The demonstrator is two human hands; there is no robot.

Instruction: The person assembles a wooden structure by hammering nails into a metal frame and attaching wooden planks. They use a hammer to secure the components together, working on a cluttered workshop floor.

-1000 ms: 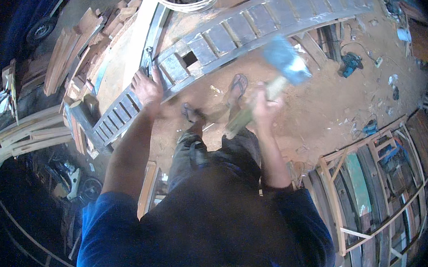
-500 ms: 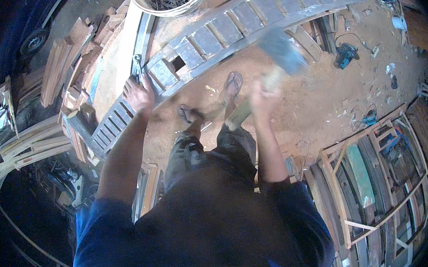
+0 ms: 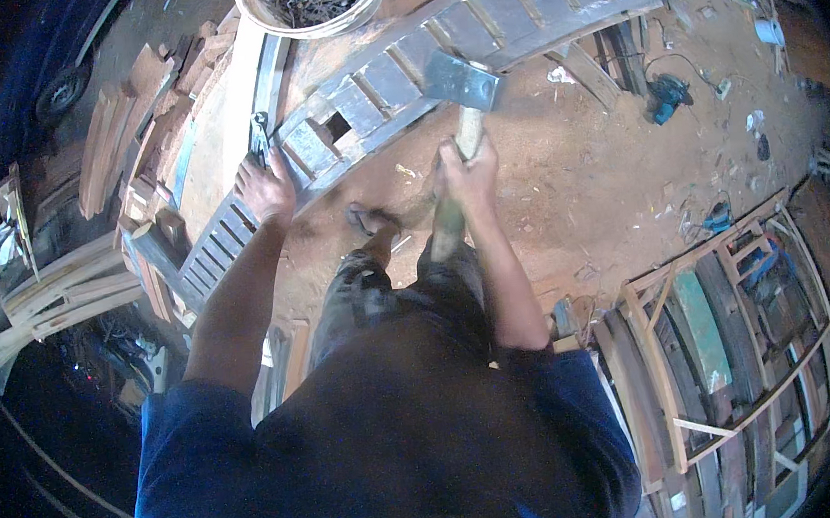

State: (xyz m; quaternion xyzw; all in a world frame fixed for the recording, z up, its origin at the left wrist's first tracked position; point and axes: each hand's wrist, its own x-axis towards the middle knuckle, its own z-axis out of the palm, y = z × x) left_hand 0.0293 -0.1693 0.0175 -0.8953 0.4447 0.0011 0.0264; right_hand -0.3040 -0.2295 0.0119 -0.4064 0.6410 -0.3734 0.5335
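My right hand is wrapped round the wooden handle of a sledgehammer. Its heavy grey-blue block head is over the near edge of a long grey slatted frame; whether they touch I cannot tell. My left hand rests at the frame's left part, fingers closed round a small metal tool that looks like pliers. The tool's rounded jaws point away from me. Close to the left hand, the frame has a square hole and a row of narrow slots.
A white bucket full of thin dark metal pieces stands beyond the frame. Stacked timber lies at left, more boards at lower right. A corded blue power tool sits on the sandy floor at right.
The sledgehammer, blurred earlier, has moved left and nearer the slatted frame with my right hand. My left hand stays at the same part of the frame with its tool.
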